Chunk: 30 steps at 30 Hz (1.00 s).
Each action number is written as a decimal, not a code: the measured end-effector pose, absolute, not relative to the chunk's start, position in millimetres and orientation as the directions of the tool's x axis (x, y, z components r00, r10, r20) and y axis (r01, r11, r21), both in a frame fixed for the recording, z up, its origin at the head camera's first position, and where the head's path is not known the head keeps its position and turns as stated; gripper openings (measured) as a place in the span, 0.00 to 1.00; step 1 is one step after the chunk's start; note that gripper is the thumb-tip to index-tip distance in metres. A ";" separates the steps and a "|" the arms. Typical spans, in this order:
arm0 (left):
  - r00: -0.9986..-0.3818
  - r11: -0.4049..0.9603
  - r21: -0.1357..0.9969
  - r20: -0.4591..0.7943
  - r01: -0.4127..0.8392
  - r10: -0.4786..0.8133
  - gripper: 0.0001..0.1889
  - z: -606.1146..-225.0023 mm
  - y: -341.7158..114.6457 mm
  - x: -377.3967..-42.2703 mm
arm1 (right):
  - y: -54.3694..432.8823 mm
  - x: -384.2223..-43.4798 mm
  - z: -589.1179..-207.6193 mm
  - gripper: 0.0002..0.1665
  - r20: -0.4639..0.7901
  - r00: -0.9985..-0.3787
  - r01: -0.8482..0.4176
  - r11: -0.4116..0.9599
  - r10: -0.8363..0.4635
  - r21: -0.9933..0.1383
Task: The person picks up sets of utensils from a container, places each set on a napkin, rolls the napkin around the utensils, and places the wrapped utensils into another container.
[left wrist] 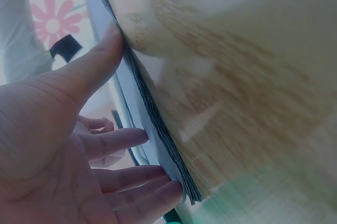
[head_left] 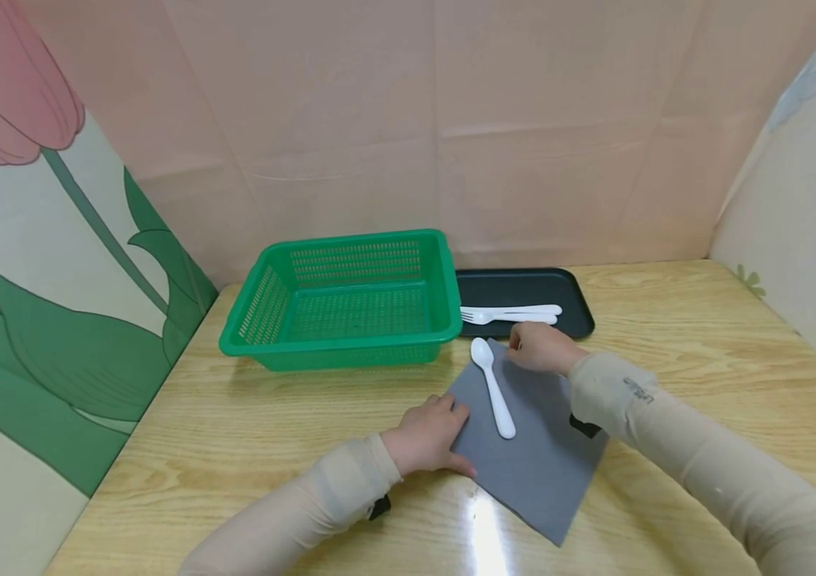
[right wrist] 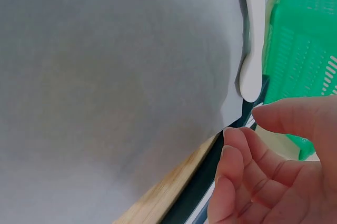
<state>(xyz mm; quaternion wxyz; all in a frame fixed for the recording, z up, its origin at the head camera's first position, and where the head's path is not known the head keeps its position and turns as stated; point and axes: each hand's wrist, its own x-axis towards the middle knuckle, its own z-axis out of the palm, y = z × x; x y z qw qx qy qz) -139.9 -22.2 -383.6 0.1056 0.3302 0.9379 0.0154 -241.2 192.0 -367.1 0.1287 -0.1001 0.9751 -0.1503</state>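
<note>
Green basket (head_left: 343,346) is sitting at left, its right side hiding the tray's left end. Left hand (head_left: 426,436) is touching the grey cloth's (head_left: 548,464) left edge, fingers extended, not gripping. Cloth is lying on the table (head_left: 307,408), white spoon (head_left: 498,400) resting on it. Black tray (head_left: 523,284) is holding a white fork (head_left: 523,318), partly hiding another white utensil (head_left: 523,309). Right hand (head_left: 543,348) is bending its fingers at the cloth's far corner; can't tell if pinching.

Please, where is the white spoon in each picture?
Head: spoon right of and below centre, on the grey cloth.
Left wrist: spoon not visible.
Right wrist: spoon at upper right, cut by the top edge.
Shared landmark: the grey cloth, seen in all three views.
</note>
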 end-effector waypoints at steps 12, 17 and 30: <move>-0.760 0.779 0.104 -0.175 0.618 0.626 0.36 -385.6 -22.3 -141.2 | 200.2 -249.0 -369.4 0.11 -0.170 -0.959 -0.159 0.930 -0.225 -0.331; -0.759 0.776 0.099 -0.165 0.623 0.630 0.35 -386.7 -22.0 -141.6 | 205.3 -252.4 -370.3 0.10 -0.155 -0.964 -0.155 0.929 -0.217 -0.336; -0.760 0.779 0.095 -0.174 0.620 0.626 0.36 -385.6 -21.7 -141.3 | 210.5 -261.2 -373.1 0.11 -0.142 -0.973 -0.126 0.936 -0.180 -0.328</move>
